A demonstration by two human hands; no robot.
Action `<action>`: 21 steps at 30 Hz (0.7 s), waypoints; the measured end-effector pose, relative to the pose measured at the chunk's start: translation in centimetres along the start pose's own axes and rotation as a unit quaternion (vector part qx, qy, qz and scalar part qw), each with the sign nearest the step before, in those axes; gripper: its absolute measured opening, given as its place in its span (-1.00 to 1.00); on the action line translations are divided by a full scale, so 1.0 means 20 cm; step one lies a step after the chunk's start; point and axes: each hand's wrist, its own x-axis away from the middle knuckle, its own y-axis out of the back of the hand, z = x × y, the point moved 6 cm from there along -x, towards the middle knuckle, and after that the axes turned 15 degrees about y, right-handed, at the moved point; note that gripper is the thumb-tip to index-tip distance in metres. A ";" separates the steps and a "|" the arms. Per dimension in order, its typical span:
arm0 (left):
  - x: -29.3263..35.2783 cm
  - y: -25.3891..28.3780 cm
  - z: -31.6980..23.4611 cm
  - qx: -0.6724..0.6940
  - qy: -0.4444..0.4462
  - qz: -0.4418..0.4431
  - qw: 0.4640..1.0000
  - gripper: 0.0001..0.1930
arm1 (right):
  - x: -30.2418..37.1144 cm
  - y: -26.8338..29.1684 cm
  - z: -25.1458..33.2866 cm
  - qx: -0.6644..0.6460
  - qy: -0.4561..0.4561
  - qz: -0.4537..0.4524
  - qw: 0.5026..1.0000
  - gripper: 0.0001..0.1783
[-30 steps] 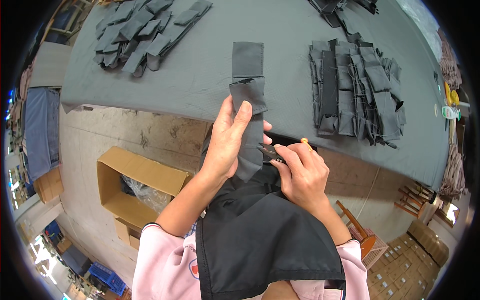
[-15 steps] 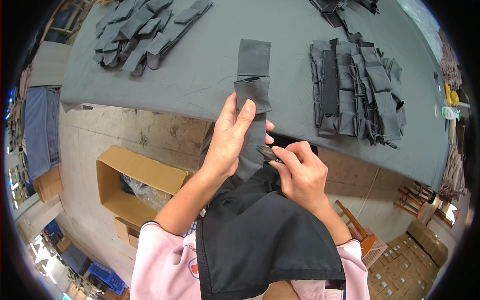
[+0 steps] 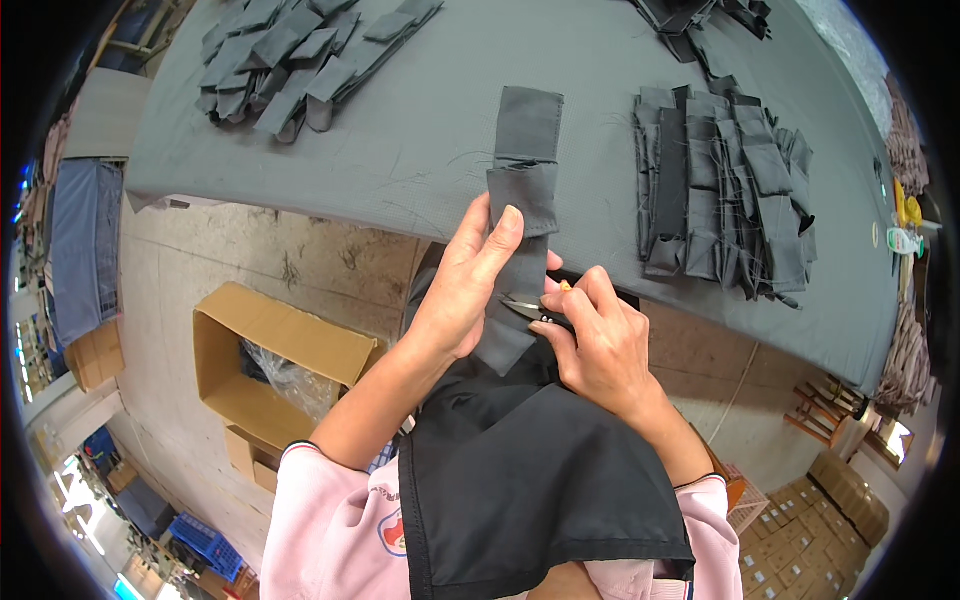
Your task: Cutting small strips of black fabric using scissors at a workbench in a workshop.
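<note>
A dark grey fabric strip [image 3: 526,200] with stitched folds lies partly over the table's near edge, its lower end hanging toward my lap. My left hand [image 3: 462,280] grips it, thumb on top and fingertips showing at the far side. Closed around small thread snips [image 3: 540,314], my right hand [image 3: 607,345] is just right of the strip's lower part. The pointed blades lie against or just over the fabric; I cannot tell if they touch it. Loose threads stick out left of the strip. A black apron [image 3: 540,480] covers my front.
The grey-covered table [image 3: 420,130] bears a heap of fabric strips [image 3: 285,60] at far left and a row of strips [image 3: 725,190] at right. An open cardboard box [image 3: 280,350] with plastic inside stands on the floor at left. Wooden stools [image 3: 825,405] are at lower right.
The strip and my left hand have shifted slightly right in the picture. My right hand has turned a little, so the snips' blades now show more plainly, pointing left at the strip.
</note>
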 end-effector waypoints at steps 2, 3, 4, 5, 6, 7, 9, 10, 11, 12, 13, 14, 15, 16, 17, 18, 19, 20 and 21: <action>0.00 0.00 0.00 0.005 0.002 0.004 1.000 -0.51 | 0.00 0.00 0.00 0.007 0.014 -0.010 1.000 -0.70; 0.00 0.00 0.00 0.005 0.009 0.016 1.000 -0.51 | 0.01 0.00 0.00 0.007 0.014 -0.008 1.000 -0.70; 0.00 0.00 0.00 0.006 0.016 0.029 0.999 -0.51 | 0.02 0.00 0.00 0.021 0.019 -0.004 1.000 -0.72; 0.00 0.00 0.01 0.007 0.017 0.029 0.999 -0.51 | 0.02 -0.01 0.01 0.035 0.024 0.001 0.999 -0.73; 0.00 0.00 0.01 0.015 0.026 0.026 0.999 -0.57 | 0.03 -0.02 0.00 0.036 0.024 0.001 0.999 -0.73; 0.00 0.00 0.02 0.023 0.036 0.024 0.999 -0.62 | 0.05 -0.01 -0.02 -0.002 0.008 -0.048 0.999 -0.73; 0.01 0.01 0.02 0.019 0.038 0.041 0.998 -0.52 | 0.11 0.02 -0.09 -0.146 -0.097 -0.123 0.977 -0.73; 0.01 0.01 0.03 0.014 0.041 0.058 0.997 -0.41 | 0.13 0.00 -0.13 -0.211 -0.142 -0.150 0.955 -0.69; 0.00 0.00 0.03 0.015 0.039 0.058 0.997 -0.41 | 0.11 0.02 -0.12 -0.189 -0.136 -0.131 0.964 -0.67; -0.01 0.01 0.04 0.015 0.026 0.019 0.999 -0.49 | 0.07 0.04 -0.11 -0.165 -0.134 -0.114 0.970 -0.64; -0.01 0.02 0.04 0.014 0.012 -0.021 1.000 -0.56 | 0.04 0.02 -0.11 -0.182 -0.126 -0.101 0.970 -0.61; -0.03 0.03 0.06 0.014 0.014 -0.019 1.000 -0.56 | 0.01 0.00 -0.10 -0.200 -0.117 -0.088 0.969 -0.58; -0.04 0.05 0.08 0.011 -0.006 -0.048 0.999 -0.56 | -0.01 -0.02 -0.12 -0.202 -0.122 -0.080 0.968 -0.59; -0.04 0.08 0.08 0.008 -0.025 -0.078 0.997 -0.55 | -0.01 -0.03 -0.12 -0.202 -0.119 -0.080 0.969 -0.59; -0.04 0.08 0.08 0.008 -0.028 -0.079 0.996 -0.55 | -0.02 -0.05 -0.12 -0.245 -0.117 -0.063 0.960 -0.60; -0.03 0.08 0.07 -0.005 -0.035 -0.098 0.995 -0.55 | -0.03 -0.07 -0.12 -0.288 -0.116 -0.045 0.950 -0.62; -0.02 0.08 0.05 -0.018 -0.041 -0.118 0.992 -0.54 | -0.03 -0.08 -0.11 -0.292 -0.124 -0.043 0.947 -0.70; -0.01 0.08 0.04 -0.017 -0.042 -0.119 0.992 -0.54 | -0.02 -0.09 -0.11 -0.293 -0.123 -0.042 0.947 -0.70; -0.01 0.05 0.03 -0.013 -0.012 -0.065 0.998 -0.49 | 0.00 -0.10 -0.12 -0.299 -0.125 -0.046 0.945 -0.74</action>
